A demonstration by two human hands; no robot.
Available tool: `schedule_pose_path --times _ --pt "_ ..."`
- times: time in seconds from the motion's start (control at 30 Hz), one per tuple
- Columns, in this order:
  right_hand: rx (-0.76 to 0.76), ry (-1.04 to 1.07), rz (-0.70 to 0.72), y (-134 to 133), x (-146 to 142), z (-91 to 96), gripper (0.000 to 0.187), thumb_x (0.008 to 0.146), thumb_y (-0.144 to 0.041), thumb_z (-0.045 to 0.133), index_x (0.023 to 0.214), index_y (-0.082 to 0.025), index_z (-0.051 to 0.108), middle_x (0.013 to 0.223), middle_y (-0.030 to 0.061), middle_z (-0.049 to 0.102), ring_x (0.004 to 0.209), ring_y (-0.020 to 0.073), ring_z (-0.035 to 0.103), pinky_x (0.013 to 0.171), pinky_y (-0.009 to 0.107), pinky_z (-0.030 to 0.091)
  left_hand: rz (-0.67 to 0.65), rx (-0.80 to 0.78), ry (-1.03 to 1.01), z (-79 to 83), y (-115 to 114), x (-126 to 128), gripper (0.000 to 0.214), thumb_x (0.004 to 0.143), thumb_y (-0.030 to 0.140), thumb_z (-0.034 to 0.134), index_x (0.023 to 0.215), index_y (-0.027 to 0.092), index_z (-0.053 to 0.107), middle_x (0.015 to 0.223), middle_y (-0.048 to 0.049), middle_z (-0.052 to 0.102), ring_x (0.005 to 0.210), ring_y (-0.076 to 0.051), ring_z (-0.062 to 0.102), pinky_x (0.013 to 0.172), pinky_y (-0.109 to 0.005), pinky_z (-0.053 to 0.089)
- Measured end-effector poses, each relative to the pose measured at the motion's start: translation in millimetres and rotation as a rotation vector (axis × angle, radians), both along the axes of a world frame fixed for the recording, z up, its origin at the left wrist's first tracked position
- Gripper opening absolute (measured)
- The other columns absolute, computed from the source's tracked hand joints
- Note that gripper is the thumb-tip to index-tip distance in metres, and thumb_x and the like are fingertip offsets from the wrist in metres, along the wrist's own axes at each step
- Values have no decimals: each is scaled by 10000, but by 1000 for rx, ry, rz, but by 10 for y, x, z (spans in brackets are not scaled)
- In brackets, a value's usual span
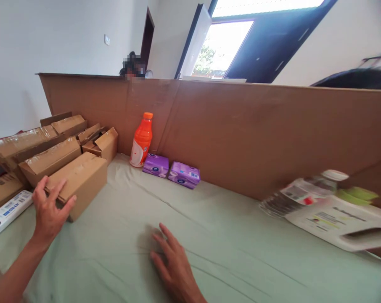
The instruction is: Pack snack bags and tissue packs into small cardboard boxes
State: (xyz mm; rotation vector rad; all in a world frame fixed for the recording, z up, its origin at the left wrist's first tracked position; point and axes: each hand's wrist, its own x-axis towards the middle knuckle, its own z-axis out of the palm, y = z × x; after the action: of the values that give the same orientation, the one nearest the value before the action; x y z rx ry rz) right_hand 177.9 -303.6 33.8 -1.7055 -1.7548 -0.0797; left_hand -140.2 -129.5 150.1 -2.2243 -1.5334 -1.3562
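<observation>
My left hand (pixel 51 206) spans the near end of a long, closed cardboard box (pixel 83 176), its thumb at the right side and its fingers at the top and left edge. The box lies on the green cloth in front of other cardboard boxes (pixel 54 153). Just left of that hand is a white packet or case with a black end (pixel 10 212). My right hand (pixel 174 265) is open above the cloth near the front, holding nothing, its fingers apart and a little blurred.
An orange bottle (pixel 142 141) stands by the cardboard wall (pixel 228 130), beside two purple tissue packs (pixel 184 174). At the right, a clear bottle (pixel 304 193) and a white jug (pixel 338 223) lie on the green cloth (pixel 241 252). A person's head (pixel 133 65) shows behind the wall.
</observation>
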Motion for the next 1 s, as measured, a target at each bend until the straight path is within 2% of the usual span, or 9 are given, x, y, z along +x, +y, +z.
schedule_pose_path --times 0.1,0.2,0.3,0.4,0.53,0.6,0.8,0.9,1.0 --pt "-54 -37 30 -34 -57 -156 315 963 -308 532 1219 -231 698 1484 172 536 1291 351 591 961 541 568 75 -52 -40 -49 268 51 619 934 477 574 1474 201 453 1666 -172 93 1536 -491 48 1214 -689 133" --pt "-29 -15 -28 -62 -89 -164 301 964 -295 506 1174 -226 712 1473 173 546 1288 355 590 968 563 562 83 -78 -93 -87 341 115 814 929 501 579 1578 145 241 1684 -221 -16 1535 -500 -22 1215 -692 114" --pt "-26 -24 -33 -60 -80 -131 293 957 -286 508 1152 -228 719 1450 167 570 1272 346 604 959 552 570 39 -124 -100 -173 161 110 954 942 484 585 1617 219 -36 1696 -150 -156 1539 -467 -74 1243 -643 101" --pt "-57 -63 3 -43 -48 -95 280 951 -285 535 1154 -234 721 1444 157 581 1270 327 610 956 519 577 4 -196 -59 -435 -197 65 985 963 447 557 1582 320 -198 1703 -78 -177 1552 -424 -60 1249 -639 125" --pt "-170 -75 13 -10 -112 60 318 946 -276 536 1203 -195 705 1464 182 562 1305 338 578 1003 549 532 -153 -298 192 -904 -682 66 656 924 408 567 1528 214 397 1583 -210 402 1438 -465 393 1128 -718 338" --pt "-284 -78 23 -14 -213 203 396 933 -275 556 1297 -159 662 1502 198 521 1368 355 516 1067 586 467 -275 -348 371 -1024 -843 98 502 923 392 549 1391 217 590 1495 -193 533 1397 -433 466 1135 -707 331" --pt "-484 -62 229 -347 -565 463 684 950 -489 572 1541 -177 428 1634 137 324 1523 324 274 1244 547 234 -426 -402 488 -782 -722 334 515 897 449 564 1343 206 646 1471 -183 565 1332 -385 545 1090 -582 445" --pt "-415 -101 357 -649 -736 303 747 928 -581 568 1563 -237 379 1641 114 304 1522 328 271 1238 545 255 -461 -352 508 -628 -441 656 540 922 468 533 1369 176 616 1499 -189 529 1359 -356 522 1101 -521 446" --pt "-279 -219 354 -880 -939 -40 616 965 -513 554 1530 -317 406 1583 78 429 1446 305 432 1175 514 388 -548 -311 535 -619 -236 1034 555 938 473 521 1405 182 583 1550 -176 475 1428 -334 448 1141 -490 404"
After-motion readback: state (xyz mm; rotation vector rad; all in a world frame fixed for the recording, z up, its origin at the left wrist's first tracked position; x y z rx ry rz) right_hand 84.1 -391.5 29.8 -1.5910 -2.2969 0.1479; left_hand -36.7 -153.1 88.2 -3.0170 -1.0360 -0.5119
